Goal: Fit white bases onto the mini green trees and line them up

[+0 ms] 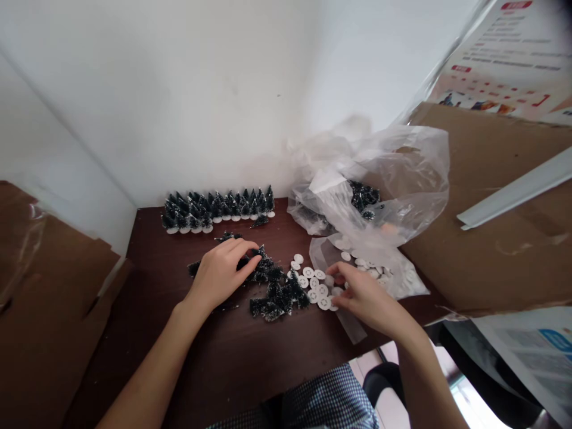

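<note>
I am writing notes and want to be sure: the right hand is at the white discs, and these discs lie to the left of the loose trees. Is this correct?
Not quite: the head view shows the white discs to the right of the loose trees. The right hand is indeed at the discs.

Loose trees point(267, 271) partly hidden behind my left hand point(223, 266), discs point(322, 290) partly behind my right hand point(364, 293), table's point(210, 357) back edge covered at right by plastic bag point(333, 193), left box point(44, 310) cropped.

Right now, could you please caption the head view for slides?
Left hand at miniature trees, right hand at white discs.
</note>
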A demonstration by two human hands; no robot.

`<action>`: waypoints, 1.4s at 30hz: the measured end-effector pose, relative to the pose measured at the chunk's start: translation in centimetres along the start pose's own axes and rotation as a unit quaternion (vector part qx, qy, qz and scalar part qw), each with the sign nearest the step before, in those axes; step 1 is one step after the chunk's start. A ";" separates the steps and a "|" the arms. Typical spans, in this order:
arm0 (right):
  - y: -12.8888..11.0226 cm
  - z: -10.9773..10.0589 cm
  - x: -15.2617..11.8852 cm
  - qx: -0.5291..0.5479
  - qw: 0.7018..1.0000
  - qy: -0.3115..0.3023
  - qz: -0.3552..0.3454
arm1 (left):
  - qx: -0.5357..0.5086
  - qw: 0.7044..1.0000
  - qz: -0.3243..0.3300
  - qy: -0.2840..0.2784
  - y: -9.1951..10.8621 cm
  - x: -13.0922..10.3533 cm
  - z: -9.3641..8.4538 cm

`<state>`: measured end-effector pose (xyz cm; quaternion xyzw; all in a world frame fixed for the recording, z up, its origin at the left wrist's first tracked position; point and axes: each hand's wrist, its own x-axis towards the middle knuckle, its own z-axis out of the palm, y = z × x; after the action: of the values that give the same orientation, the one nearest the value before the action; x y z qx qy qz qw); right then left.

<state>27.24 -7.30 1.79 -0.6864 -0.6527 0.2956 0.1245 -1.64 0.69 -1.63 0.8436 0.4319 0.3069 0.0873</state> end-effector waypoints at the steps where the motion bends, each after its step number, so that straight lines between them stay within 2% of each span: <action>1: 0.0 0.0 0.0 0.004 1.000 -0.007 -0.003 | 0.000 1.000 0.000 0.001 0.0 0.0 0.0; 10: 0.7 0.4 0.2 0.007 1.000 -0.006 -0.017 | -0.002 1.000 -0.007 -0.005 -0.1 0.0 0.0; 16: 0.3 -0.7 -0.3 0.019 1.000 -0.011 0.004 | -0.003 1.000 -0.008 -0.005 -0.1 0.0 0.0; 21: 0.1 -1.1 -0.3 -0.107 0.992 0.049 0.040 | -0.002 1.000 -0.010 -0.010 0.0 0.0 0.0; 26: 0.7 -0.2 -0.1 -0.209 0.977 0.031 -0.005 | -0.002 1.000 -0.010 -0.010 0.0 0.0 -0.1; 29: 0.4 0.0 -0.1 -0.218 0.976 0.008 -0.023 | -0.002 1.000 -0.010 -0.009 0.0 -0.1 -0.1; 33: -0.6 0.0 0.2 -0.236 0.972 -0.011 -0.013 | -0.003 1.000 -0.010 -0.008 0.0 -0.2 -0.1; 37: -1.1 0.2 0.6 -0.246 0.969 -0.009 0.002 | -0.004 1.000 -0.008 -0.010 0.0 -0.1 -0.1; 42: -0.4 0.6 0.9 -0.227 0.974 0.018 -0.009 | -0.005 1.000 -0.012 -0.008 0.0 0.0 -0.1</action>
<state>26.59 -6.55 1.35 -0.6962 -0.7063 0.1265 -0.0205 -1.66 0.65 -1.54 0.8406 0.4395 0.3009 0.0988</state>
